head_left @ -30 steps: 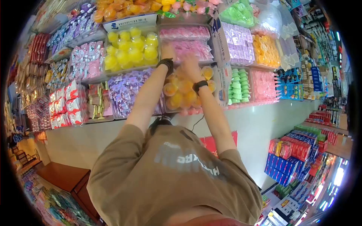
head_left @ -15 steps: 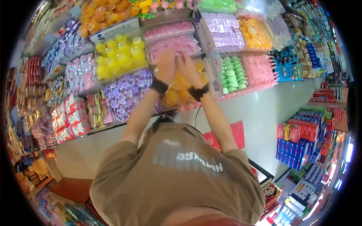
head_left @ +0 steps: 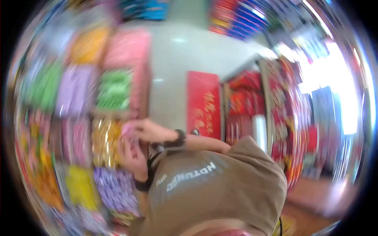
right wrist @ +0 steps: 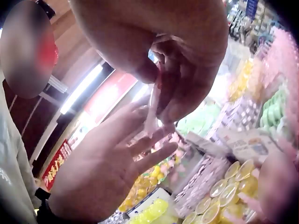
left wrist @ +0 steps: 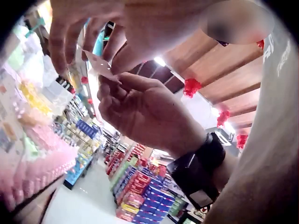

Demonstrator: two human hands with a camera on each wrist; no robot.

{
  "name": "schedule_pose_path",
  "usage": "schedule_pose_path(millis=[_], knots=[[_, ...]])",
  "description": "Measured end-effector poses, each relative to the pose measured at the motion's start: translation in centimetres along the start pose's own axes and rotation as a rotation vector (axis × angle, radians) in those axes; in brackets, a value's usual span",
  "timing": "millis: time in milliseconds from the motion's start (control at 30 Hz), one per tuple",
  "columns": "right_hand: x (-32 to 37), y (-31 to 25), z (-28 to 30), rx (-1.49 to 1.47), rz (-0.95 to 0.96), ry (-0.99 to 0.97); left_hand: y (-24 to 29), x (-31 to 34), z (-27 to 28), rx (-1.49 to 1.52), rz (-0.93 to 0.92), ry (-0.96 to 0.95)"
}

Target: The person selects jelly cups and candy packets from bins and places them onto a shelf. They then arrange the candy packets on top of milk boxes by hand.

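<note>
A small flat pink-and-white packet (left wrist: 100, 65) is held up between the two hands, in front of the chest. My right hand (head_left: 151, 131), with a black band at its wrist, pinches one end of it between thumb and curled fingers. My left hand (head_left: 133, 159) is close on the other side, its fingers spread and mostly straight around the packet's free end (right wrist: 152, 116). Behind the hands, a bin of clear-topped yellow cups (head_left: 103, 143) sits at the counter's edge. A bin of pink packets (head_left: 76, 141) lies beyond it.
Bins of green pieces (head_left: 114, 89), pink pieces (head_left: 128, 47) and purple packets (head_left: 114, 188) line the counter. A red box (head_left: 202, 102) lies on the floor, beside a shelf of red goods (head_left: 246, 98). The head view is blurred.
Both hands have left the bins and come back near the chest with a pink packet. The body and head have turned right, so the counter now lies at the left.
</note>
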State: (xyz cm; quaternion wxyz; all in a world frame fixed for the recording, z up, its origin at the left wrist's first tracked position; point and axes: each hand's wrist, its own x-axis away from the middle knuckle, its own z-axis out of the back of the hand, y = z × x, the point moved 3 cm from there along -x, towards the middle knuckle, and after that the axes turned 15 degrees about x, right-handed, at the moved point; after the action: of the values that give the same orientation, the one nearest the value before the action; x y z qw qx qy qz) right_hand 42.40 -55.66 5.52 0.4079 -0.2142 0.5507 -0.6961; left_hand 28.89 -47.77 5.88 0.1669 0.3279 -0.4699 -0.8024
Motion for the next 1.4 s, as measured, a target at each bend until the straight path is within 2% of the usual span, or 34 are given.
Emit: schedule_pose_path(millis=[33,100,167,200,300,367,433,467,567,633,700,800,833,867,900,933,967,1067,1133,1200,1267,1300,1367,1400], knots=[[1.3,0.0,1.7,0.064,0.036,0.076,-0.4,0.6,-1.4,0.088,0.096,-0.031],[4.5,0.9,4.8,0.136,-0.049,0.202,-1.0,0.9,-4.9,0.349,0.218,-0.172],[7.8,1.2,9.1,0.115,-0.084,0.283,-0.4,0.9,-9.0,0.208,-0.053,-0.321],[9.3,2.1,10.4,0.132,-0.161,0.287,0.6,0.9,-10.7,0.126,-0.19,-0.357],[14.3,4.2,14.8,0.069,-0.151,0.536,5.0,1.7,-16.3,0.158,-0.269,-0.573],[18.3,5.6,17.9,0.108,-0.253,0.657,8.1,2.1,-20.5,0.234,-0.235,-0.735],[23.7,4.4,21.4,0.09,-0.28,0.838,9.8,3.2,-25.2,0.3,-0.283,-0.855],[26.1,4.8,23.2,0.117,-0.291,0.905,10.9,4.0,-27.8,0.418,-0.182,-0.924],[32.6,5.5,26.8,0.11,-0.306,1.127,15.6,6.7,-35.5,0.376,-0.293,-1.097],[37.1,4.4,29.2,0.033,-0.275,1.322,18.0,9.5,-40.7,0.419,-0.281,-1.169],[42.0,4.4,31.4,0.123,-0.247,1.51,22.2,12.5,-45.2,0.505,-0.556,-1.228],[49.7,4.1,33.9,0.304,-0.254,1.81,29.9,18.1,-49.5,0.634,-0.652,-1.437],[52.3,2.4,34.8,0.252,-0.283,1.819,32.0,20.2,-50.9,0.696,-0.72,-1.494],[54.4,2.0,35.9,0.332,-0.16,1.937,33.2,22.2,-52.6,0.741,-0.801,-1.504],[57.2,2.5,36.9,0.337,-0.28,1.921,34.3,24.2,-54.0,0.79,-0.886,-1.511],[59.4,2.6,38.1,0.407,-0.226,1.974,35.4,25.8,-55.1,0.775,-0.938,-1.507],[61.0,1.5,38.6,0.355,-0.364,2.049,36.5,27.5,-55.9,0.762,-0.987,-1.502],[66.7,2.6,41.1,0.56,-0.416,2.114,38.9,32.2,-58.5,0.793,-1.093,-1.478],[69.2,3.2,42.4,0.647,-0.448,2.128,38.8,35.2,-61.0,0.781,-1.183,-1.455],[71.5,4.3,43.3,0.741,-0.622,2.103,37.7,38.2,-64.1,0.726,-1.309,-1.413],[72.8,4.8,43.7,0.767,-0.806,2.062,38.1,39.0,-65.0,0.696,-1.247,-1.528],[73.4,5.0,43.9,0.949,-0.885,2.022,38.0,39.2,-65.3,0.678,-1.213,-1.588],[74.2,6.2,44.4,1.303,-1.035,1.898,38.0,38.9,-65.1,0.665,-1.265,-1.544],[73.8,5.9,44.2,1.266,-1.03,1.962,37.6,38.8,-65.3,0.689,-1.297,-1.506]])
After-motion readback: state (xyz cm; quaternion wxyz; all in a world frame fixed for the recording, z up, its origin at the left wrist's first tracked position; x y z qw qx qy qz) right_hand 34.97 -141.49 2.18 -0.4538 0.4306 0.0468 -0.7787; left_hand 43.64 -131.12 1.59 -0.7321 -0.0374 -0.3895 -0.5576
